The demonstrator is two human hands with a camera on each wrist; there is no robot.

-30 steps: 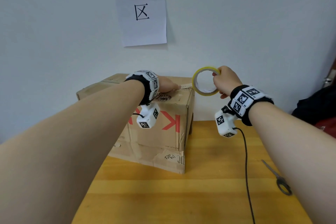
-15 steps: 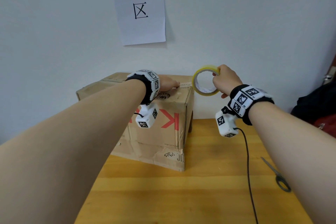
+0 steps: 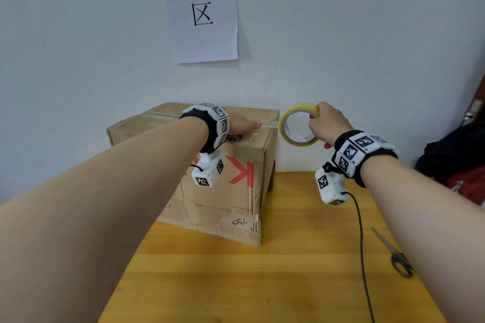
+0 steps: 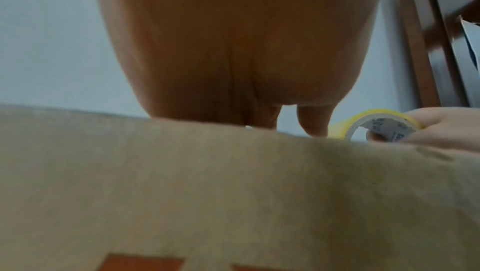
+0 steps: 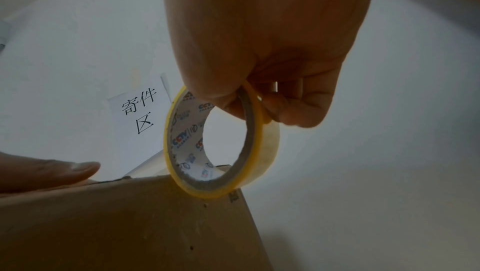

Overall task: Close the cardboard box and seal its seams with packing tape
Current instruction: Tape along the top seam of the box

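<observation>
Cardboard box lies under the flat, relaxed left hand, which presses tape down; the right hand grips the yellow tape roll just beside. I think pulling taut while rubbing avoids wrinkles.

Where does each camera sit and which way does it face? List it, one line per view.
Head: worn high, looking forward and down at the box, table, scissors; both forearms show.
Left wrist: under the left hand, looking along it over the box top.
Right wrist: under the right hand, looking up at the tape it grips.
All three share the tape.
</observation>
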